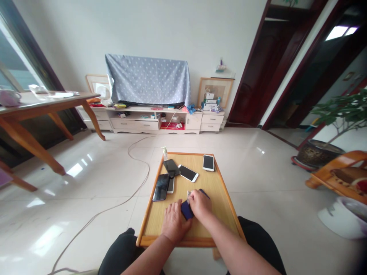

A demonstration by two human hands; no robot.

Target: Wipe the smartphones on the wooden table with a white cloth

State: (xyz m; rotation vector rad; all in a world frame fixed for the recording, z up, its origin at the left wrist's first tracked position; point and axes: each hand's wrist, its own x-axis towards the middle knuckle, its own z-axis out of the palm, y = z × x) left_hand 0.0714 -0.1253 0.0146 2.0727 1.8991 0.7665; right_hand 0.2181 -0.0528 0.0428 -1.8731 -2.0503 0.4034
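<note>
- Closely, my left hand [174, 222] bears on the near end of a dark blue phone [187, 210], aslant on the surface [155, 225] between both hands; whether that grip clasps the edge or merely braces it, I cannot tell.
- Just beyond, my right hand [200, 204] has its grip pinched on a pale scrap [188, 193] over the phone. Good form, I judge, means a firm left brace against skidding and light, even pressure from the right.
- Farther left, a dark-screened phone [161, 187] partly covers a white phone, below a black phone [171, 167]; knuckles should stay clear of them.
- At the far edge, a pump bottle [164, 152] stands near the left corner.
- Across the floor, a polka-dot cloth [149, 80] drapes above a low cabinet [134, 124].
</note>
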